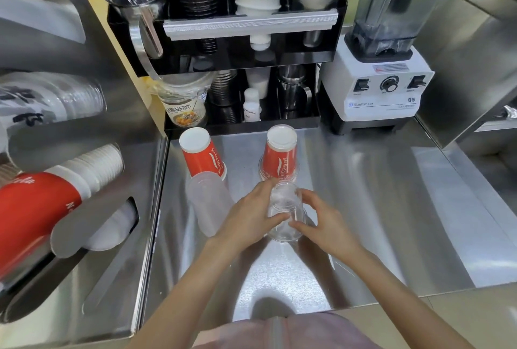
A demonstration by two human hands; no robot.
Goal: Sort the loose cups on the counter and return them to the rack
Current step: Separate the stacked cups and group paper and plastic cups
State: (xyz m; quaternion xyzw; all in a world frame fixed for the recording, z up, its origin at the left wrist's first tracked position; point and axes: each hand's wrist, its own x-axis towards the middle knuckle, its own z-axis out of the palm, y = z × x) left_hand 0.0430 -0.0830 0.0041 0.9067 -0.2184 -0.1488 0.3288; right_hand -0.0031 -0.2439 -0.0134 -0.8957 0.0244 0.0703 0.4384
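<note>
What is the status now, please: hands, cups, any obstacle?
Both hands, left and right, on clear cup, upside down on counter. Two red cups and frosted cup loose behind. Nothing blocking.

steel counter [391,195] | red cups [279,155] | frosted cup [209,206] | clear cups [286,214] | blender [375,91]

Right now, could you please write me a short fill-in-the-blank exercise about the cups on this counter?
1. Both hands, left hand and right hand, hold a ____ plastic cup.
2. The loose cups on the counter stand upside ____.
3. The blender stands to the ____ of the black rack.

Missing words: clear; down; right
</note>
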